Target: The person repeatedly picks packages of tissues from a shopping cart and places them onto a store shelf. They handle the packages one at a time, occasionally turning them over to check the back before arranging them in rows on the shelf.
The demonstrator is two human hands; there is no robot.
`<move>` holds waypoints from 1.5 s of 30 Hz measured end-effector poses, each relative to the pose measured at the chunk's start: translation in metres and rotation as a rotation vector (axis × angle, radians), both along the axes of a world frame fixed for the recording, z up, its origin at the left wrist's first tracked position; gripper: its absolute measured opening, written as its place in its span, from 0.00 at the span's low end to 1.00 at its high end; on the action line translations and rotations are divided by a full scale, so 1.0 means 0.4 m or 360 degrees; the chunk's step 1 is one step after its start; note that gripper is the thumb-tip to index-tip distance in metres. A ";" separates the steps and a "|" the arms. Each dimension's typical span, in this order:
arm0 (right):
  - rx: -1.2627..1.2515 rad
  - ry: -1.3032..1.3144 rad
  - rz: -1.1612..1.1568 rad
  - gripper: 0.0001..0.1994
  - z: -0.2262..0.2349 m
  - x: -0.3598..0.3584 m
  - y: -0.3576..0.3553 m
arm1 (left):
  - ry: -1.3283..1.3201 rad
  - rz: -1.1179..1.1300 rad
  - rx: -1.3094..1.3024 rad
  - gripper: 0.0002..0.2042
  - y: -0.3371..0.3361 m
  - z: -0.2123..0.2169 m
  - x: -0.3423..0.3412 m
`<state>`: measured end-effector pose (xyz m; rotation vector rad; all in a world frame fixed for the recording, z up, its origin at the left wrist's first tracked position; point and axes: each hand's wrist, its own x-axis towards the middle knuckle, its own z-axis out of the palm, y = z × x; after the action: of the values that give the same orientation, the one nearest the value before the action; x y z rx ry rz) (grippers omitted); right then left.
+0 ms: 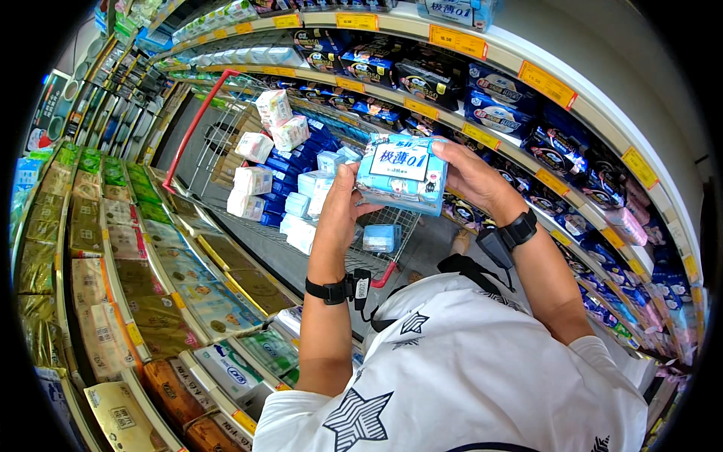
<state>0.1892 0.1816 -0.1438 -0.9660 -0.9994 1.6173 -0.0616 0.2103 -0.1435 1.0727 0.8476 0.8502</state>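
Observation:
I hold a light blue soft package (401, 173) with a white label up in front of me with both hands. My left hand (343, 203) grips its left side, fingers wrapped round the edge. My right hand (474, 177) clasps its right side from behind. Both wrists carry black straps with small devices. Below and beyond the package stands a shopping cart (218, 128) with a red rim, filled with several white, pale blue and dark blue packs (290, 173).
Shelves curve along the right with dark blue and black packages (497, 105) and yellow price tags (546, 83). On the left, shelves hold green, brown and gold tissue packs (113, 248). The aisle floor runs between them under the cart.

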 end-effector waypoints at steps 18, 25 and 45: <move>0.0257 -0.0186 -0.0225 0.35 0.051 0.053 -0.027 | -0.0172 -0.0038 0.0084 0.28 0.021 0.021 0.090; 0.0300 0.0075 -0.0245 0.30 0.049 0.051 -0.031 | -0.0592 -0.0021 -0.0233 0.25 0.051 -0.009 0.083; 0.0580 -0.0230 0.0102 0.16 0.147 -0.110 -0.103 | 0.0634 0.0205 0.2046 0.11 0.089 -0.009 0.067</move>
<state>0.1451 0.1405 -0.0849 -0.8137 -1.3805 1.3658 -0.0350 0.2457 -0.1473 2.3816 0.6449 1.3568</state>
